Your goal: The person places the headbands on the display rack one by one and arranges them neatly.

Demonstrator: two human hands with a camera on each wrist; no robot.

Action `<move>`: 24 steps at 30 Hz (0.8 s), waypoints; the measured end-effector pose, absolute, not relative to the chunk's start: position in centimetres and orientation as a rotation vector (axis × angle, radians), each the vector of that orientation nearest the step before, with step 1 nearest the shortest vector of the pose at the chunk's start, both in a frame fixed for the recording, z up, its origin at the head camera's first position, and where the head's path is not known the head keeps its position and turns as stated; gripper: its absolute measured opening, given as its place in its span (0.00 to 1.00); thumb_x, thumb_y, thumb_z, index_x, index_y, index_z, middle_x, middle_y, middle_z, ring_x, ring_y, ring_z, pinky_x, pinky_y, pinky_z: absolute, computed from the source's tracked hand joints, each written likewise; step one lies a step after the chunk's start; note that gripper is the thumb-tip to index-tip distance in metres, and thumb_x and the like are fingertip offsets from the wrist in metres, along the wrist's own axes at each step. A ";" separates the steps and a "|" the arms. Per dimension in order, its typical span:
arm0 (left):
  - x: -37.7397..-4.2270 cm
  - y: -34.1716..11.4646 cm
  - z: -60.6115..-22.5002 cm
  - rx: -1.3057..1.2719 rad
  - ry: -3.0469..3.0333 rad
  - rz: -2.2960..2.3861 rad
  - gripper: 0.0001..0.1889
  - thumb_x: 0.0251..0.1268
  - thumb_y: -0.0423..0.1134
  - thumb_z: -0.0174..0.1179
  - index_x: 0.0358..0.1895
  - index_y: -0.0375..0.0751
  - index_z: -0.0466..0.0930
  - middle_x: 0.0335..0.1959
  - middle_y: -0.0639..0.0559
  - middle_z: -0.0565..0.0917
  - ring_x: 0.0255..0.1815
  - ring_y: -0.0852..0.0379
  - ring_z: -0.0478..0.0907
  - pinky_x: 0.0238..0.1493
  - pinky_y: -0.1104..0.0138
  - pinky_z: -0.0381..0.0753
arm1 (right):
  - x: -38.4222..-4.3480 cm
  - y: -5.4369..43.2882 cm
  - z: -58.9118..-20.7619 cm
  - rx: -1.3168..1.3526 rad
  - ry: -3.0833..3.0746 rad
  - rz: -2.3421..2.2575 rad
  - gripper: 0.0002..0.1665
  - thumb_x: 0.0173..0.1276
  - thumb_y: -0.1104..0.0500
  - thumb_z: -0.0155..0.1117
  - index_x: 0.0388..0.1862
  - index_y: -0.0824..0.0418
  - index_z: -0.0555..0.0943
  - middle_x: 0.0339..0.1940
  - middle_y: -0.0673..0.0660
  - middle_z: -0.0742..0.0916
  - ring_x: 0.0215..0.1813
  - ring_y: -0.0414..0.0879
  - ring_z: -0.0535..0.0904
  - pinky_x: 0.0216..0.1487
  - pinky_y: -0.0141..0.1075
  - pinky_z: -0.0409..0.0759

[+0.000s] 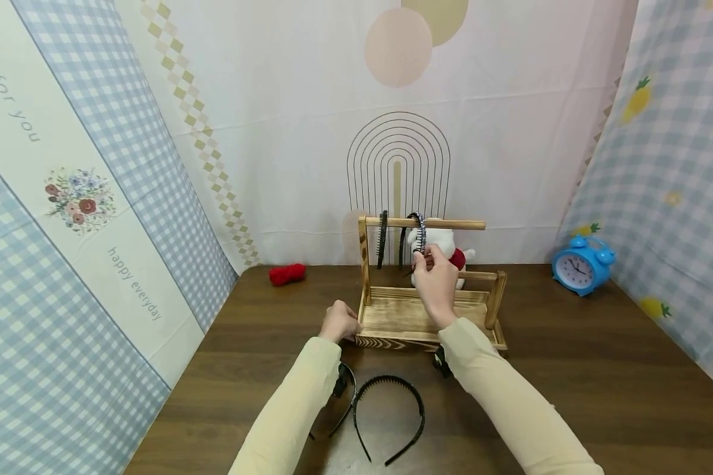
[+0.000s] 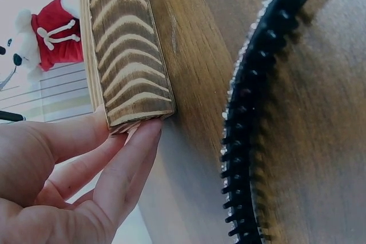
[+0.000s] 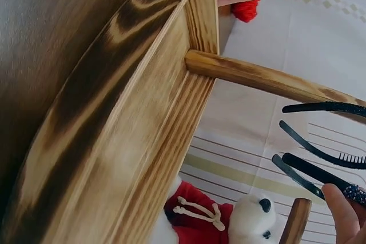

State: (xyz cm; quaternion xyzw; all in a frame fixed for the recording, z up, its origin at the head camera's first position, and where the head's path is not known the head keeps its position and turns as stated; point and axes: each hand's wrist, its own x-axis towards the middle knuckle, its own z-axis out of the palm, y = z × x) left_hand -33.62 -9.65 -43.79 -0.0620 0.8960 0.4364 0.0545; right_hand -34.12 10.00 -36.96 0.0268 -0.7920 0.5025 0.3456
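Note:
A wooden rack with a tray base and an upper bar stands on the table. My left hand holds the left end of its tray, fingers at the corner in the left wrist view. My right hand pinches a headband with sparkling beads, which hangs over the upper bar. In the right wrist view, finger and thumb are at the beaded part. To its left a black toothed headband hangs on the same bar.
A black toothed headband and another headband lie in front of the rack. A black hair piece is by my right sleeve. Behind the rack sits a white plush toy. A blue alarm clock and a red bundle flank it.

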 end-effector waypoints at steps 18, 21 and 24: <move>-33.1 -9.8 -43.7 -0.172 2.725 1.340 0.11 0.50 0.26 0.70 0.39 0.26 0.85 0.38 0.31 0.84 0.21 0.46 0.86 0.27 0.61 0.89 | -33.6 8.6 -36.1 0.156 -2.274 1.335 0.12 0.71 0.52 0.63 0.43 0.60 0.81 0.41 0.60 0.88 0.46 0.53 0.84 0.48 0.46 0.83; -32.9 -9.8 -43.7 -0.173 2.725 1.332 0.12 0.51 0.26 0.70 0.40 0.26 0.85 0.38 0.31 0.84 0.21 0.46 0.86 0.28 0.61 0.89 | -33.4 8.8 -36.4 0.181 -2.290 1.380 0.15 0.70 0.53 0.65 0.48 0.61 0.81 0.45 0.60 0.88 0.49 0.53 0.84 0.51 0.46 0.84; -32.9 -9.8 -43.6 -0.169 2.728 1.329 0.11 0.52 0.27 0.70 0.40 0.26 0.85 0.39 0.31 0.84 0.21 0.46 0.86 0.28 0.62 0.89 | -33.0 9.0 -36.8 0.195 -2.279 1.439 0.19 0.68 0.53 0.67 0.53 0.61 0.80 0.48 0.61 0.87 0.51 0.53 0.84 0.54 0.44 0.84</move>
